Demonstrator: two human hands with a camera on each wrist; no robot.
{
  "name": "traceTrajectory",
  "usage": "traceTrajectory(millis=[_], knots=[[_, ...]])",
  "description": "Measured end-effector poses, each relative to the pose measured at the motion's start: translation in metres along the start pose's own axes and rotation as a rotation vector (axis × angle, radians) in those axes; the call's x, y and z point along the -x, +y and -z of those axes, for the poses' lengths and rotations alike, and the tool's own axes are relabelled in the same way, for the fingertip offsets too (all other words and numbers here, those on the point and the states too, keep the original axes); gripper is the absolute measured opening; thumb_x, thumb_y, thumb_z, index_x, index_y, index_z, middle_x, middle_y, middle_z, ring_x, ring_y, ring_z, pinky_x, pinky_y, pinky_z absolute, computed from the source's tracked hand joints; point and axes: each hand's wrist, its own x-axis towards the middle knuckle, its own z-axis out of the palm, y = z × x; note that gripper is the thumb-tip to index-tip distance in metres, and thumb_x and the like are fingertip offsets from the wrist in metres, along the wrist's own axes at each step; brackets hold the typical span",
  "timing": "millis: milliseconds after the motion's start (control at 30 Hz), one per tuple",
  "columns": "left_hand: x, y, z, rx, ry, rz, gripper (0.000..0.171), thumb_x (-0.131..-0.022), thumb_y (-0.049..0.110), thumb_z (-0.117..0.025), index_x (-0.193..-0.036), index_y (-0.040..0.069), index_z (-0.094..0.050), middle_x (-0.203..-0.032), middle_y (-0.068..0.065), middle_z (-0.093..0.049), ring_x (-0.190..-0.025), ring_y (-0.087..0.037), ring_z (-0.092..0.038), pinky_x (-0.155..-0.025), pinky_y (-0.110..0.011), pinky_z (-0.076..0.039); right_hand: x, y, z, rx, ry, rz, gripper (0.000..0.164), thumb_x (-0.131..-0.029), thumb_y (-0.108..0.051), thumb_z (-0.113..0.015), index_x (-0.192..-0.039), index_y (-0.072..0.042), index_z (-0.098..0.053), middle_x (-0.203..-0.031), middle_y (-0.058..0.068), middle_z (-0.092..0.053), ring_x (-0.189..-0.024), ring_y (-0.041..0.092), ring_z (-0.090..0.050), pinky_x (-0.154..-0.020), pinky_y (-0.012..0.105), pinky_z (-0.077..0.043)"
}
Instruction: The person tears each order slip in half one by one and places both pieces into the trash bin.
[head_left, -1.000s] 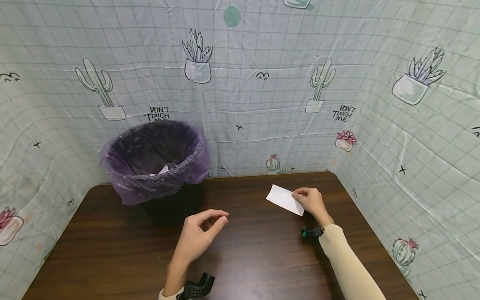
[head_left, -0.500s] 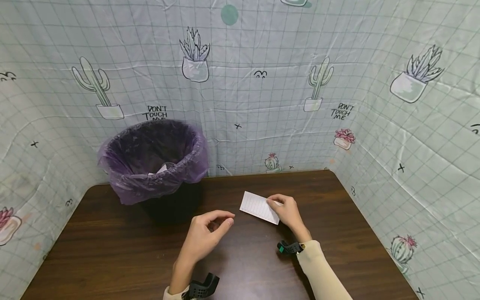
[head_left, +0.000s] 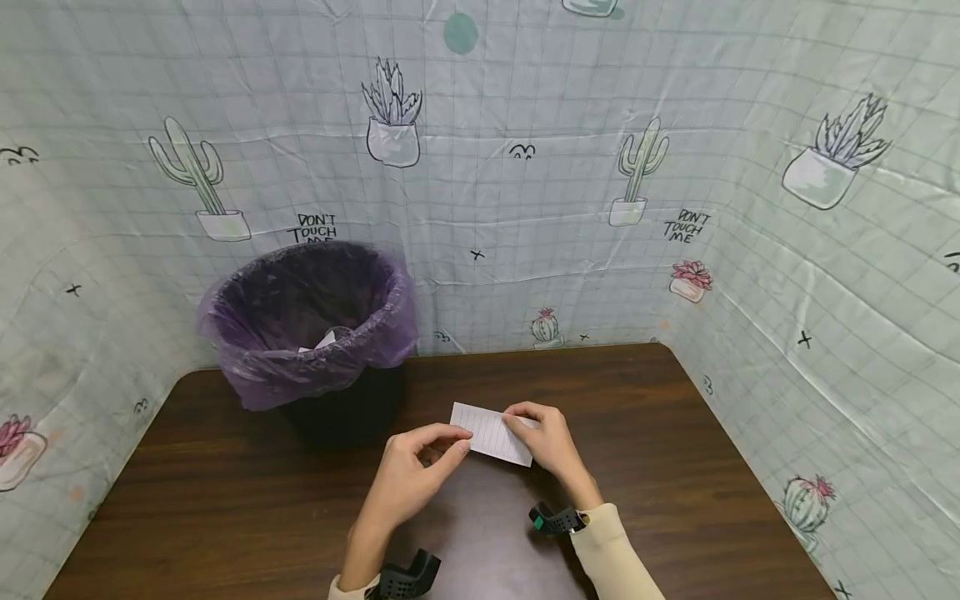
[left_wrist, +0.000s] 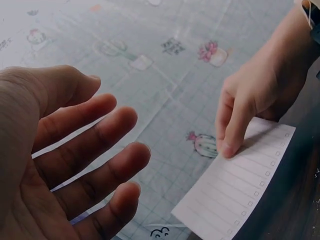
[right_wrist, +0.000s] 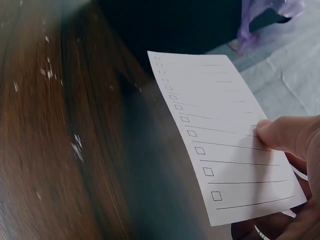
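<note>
A white checklist sheet (head_left: pixel 489 433) with ruled lines and a column of small boxes is in my right hand (head_left: pixel 553 446), over the middle of the table. In the right wrist view the thumb presses on one long edge of the checklist sheet (right_wrist: pixel 225 135), with fingers behind it. My left hand (head_left: pixel 408 475) is at the sheet's left end, its fingers loosely bent. The left wrist view shows that left hand (left_wrist: pixel 85 160) holding nothing, apart from the sheet (left_wrist: pixel 235 185).
A black trash bin (head_left: pixel 352 408) with a purple liner (head_left: pixel 300 379) stands at the back left of the brown wooden table (head_left: pixel 225 500). White scraps (head_left: pixel 326 340) lie inside it. A cactus-print cloth (head_left: pixel 480 200) hangs behind and along the sides.
My right hand has carried the checklist sheet leftward and nearer to me, up to the left hand. The left hand has shifted slightly right. The bin has stayed put.
</note>
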Motion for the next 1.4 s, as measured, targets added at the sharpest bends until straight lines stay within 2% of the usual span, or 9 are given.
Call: traceTrajectory(millis=[167, 500, 733, 867, 1000, 1133, 1233, 1400], knots=[[0.001, -0.002, 0.001, -0.003, 0.006, -0.011, 0.014, -0.095, 0.016, -0.074, -0.106, 0.010, -0.079, -0.096, -0.001, -0.078, -0.074, -0.005, -0.066, -0.066, -0.025, -0.057, 0.004, -0.005, -0.004, -0.007, -0.034, 0.023, 0.004, -0.094, -0.013, -0.076, -0.092, -0.014, -0.080, -0.091, 0.000, -0.078, -0.086, 0.013, -0.068, -0.078, 0.026, -0.052], [0.000, -0.004, -0.001, -0.069, 0.032, -0.024, 0.012, -0.093, 0.013, -0.076, -0.103, 0.010, -0.080, -0.089, 0.005, -0.076, -0.073, -0.002, -0.063, -0.062, -0.024, -0.054, 0.012, -0.017, -0.013, 0.012, -0.114, 0.077, 0.006, -0.096, -0.015, -0.074, -0.096, -0.017, -0.079, -0.094, -0.001, -0.078, -0.087, 0.011, -0.070, -0.078, 0.026, -0.055], [-0.001, -0.009, -0.002, -0.207, 0.057, -0.076, 0.009, -0.091, 0.009, -0.077, -0.099, 0.007, -0.080, -0.086, 0.005, -0.074, -0.074, -0.003, -0.062, -0.061, -0.023, -0.054, 0.013, -0.029, -0.017, 0.015, -0.132, 0.122, 0.006, -0.096, -0.016, -0.074, -0.096, -0.017, -0.079, -0.094, -0.003, -0.078, -0.088, 0.012, -0.071, -0.079, 0.027, -0.055], [0.001, -0.013, -0.002, -0.310, 0.109, -0.128, 0.009, -0.089, 0.010, -0.079, -0.098, 0.008, -0.080, -0.088, 0.004, -0.075, -0.080, -0.010, -0.067, -0.069, -0.031, -0.057, 0.013, -0.036, -0.017, 0.008, -0.148, 0.182, 0.006, -0.096, -0.017, -0.074, -0.097, -0.016, -0.079, -0.095, -0.001, -0.078, -0.086, 0.011, -0.070, -0.077, 0.026, -0.055], [0.003, -0.016, -0.002, -0.387, 0.180, -0.176, 0.011, -0.086, 0.011, -0.082, -0.097, 0.011, -0.081, -0.092, 0.004, -0.077, -0.093, -0.016, -0.067, -0.080, -0.037, -0.054, 0.013, -0.041, -0.012, -0.001, -0.159, 0.234, 0.007, -0.097, -0.019, -0.073, -0.098, -0.016, -0.079, -0.096, -0.001, -0.078, -0.087, 0.011, -0.071, -0.078, 0.028, -0.056], [0.002, -0.019, -0.003, -0.388, 0.236, -0.228, 0.017, -0.083, 0.009, -0.084, -0.100, 0.011, -0.080, -0.099, 0.000, -0.076, -0.105, -0.021, -0.063, -0.091, -0.046, -0.049, 0.014, -0.044, -0.006, -0.004, -0.155, 0.241, 0.006, -0.097, -0.018, -0.073, -0.098, -0.017, -0.079, -0.096, -0.003, -0.078, -0.088, 0.010, -0.071, -0.080, 0.028, -0.056], [0.001, -0.020, -0.003, -0.363, 0.252, -0.245, 0.022, -0.082, 0.007, -0.085, -0.103, 0.011, -0.080, -0.103, -0.002, -0.076, -0.109, -0.025, -0.062, -0.094, -0.050, -0.048, 0.014, -0.046, -0.003, -0.015, -0.154, 0.235, 0.006, -0.097, -0.019, -0.073, -0.097, -0.017, -0.079, -0.097, -0.002, -0.078, -0.089, 0.010, -0.070, -0.080, 0.027, -0.056], [0.000, -0.019, -0.002, -0.343, 0.209, -0.199, 0.025, -0.083, 0.009, -0.085, -0.107, 0.011, -0.079, -0.109, -0.002, -0.075, -0.109, -0.023, -0.063, -0.092, -0.046, -0.053, 0.015, -0.049, -0.003, -0.049, -0.183, 0.246, 0.008, -0.097, -0.020, -0.073, -0.099, -0.015, -0.079, -0.099, 0.001, -0.078, -0.087, 0.010, -0.069, -0.078, 0.026, -0.055]])
